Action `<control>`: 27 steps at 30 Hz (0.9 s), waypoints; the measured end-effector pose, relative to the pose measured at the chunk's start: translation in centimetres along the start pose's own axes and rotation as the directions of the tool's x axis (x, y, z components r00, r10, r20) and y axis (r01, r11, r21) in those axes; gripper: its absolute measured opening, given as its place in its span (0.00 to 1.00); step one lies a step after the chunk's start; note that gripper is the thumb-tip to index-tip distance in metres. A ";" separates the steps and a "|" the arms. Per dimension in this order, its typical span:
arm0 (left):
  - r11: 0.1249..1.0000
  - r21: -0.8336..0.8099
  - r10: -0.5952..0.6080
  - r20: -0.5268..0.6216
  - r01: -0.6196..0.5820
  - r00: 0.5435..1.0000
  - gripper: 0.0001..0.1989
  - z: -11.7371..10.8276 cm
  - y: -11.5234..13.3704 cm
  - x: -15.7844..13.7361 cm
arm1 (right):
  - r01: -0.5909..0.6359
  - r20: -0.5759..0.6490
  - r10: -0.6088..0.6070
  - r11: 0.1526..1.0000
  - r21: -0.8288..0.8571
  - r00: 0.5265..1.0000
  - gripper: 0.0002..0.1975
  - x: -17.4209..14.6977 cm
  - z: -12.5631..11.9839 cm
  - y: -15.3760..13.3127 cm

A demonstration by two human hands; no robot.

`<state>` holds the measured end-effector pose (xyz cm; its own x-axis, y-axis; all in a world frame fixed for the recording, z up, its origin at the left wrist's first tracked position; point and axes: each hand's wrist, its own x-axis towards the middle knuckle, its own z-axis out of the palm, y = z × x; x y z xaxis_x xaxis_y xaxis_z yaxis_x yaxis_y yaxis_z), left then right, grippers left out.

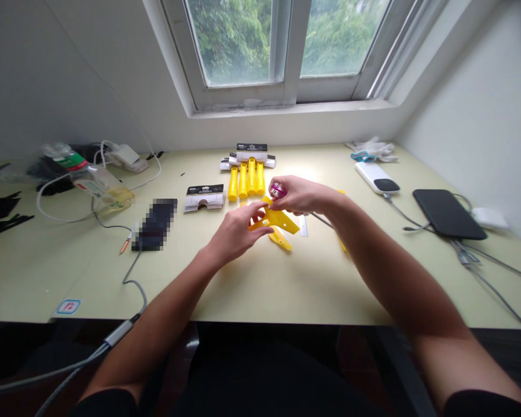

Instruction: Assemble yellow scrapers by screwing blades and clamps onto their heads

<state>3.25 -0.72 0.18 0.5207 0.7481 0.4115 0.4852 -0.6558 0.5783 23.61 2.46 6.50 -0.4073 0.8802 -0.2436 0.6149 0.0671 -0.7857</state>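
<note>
My left hand (234, 231) grips a flat yellow plastic piece (284, 221) with small holes and metal screws in it, fingers and thumb on its left end. Above that piece, my right hand (297, 196) is closed round the purple-and-clear handle of what looks like a screwdriver (278, 190). Its tip is mostly hidden by my fingers and seems to point down at the piece. Just below lies another yellow part (281, 238) on the table, and a thin whitish strip (303, 226) is to its right. My right forearm partly covers one more yellow part (342, 244).
Several yellow handles (252, 176) lie side by side at the back, before stacked black-and-white cards (252, 152). A single card package (204, 198) is left of them. A blurred-out phone (155, 225), plastic bags (98, 185), a white power bank (377, 177), a black device (449, 213) and cables flank the work.
</note>
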 end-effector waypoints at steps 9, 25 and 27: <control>0.982 0.176 0.096 -0.151 -0.069 0.984 0.08 0.9 0.3 0.6 | 0.018 0.003 -0.018 1.000 -0.021 1.000 0.15 0.1 0.5 0.0; 0.945 0.324 -0.002 0.107 -0.032 0.994 0.07 -0.8 -3.5 0.8 | 0.047 0.100 0.007 0.848 -0.528 0.995 0.10 -0.5 -0.7 -0.2; 0.922 0.384 -0.015 0.160 -0.048 0.987 0.07 -0.2 -3.8 0.7 | 0.049 0.135 0.035 0.819 -0.571 0.990 0.09 -0.8 -1.0 -0.3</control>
<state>1.64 2.33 -1.58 0.6191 0.7320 0.2843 0.6921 -0.6797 0.2429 24.45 2.22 7.46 -0.4732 0.8106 -0.3450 0.8695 0.3668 -0.3307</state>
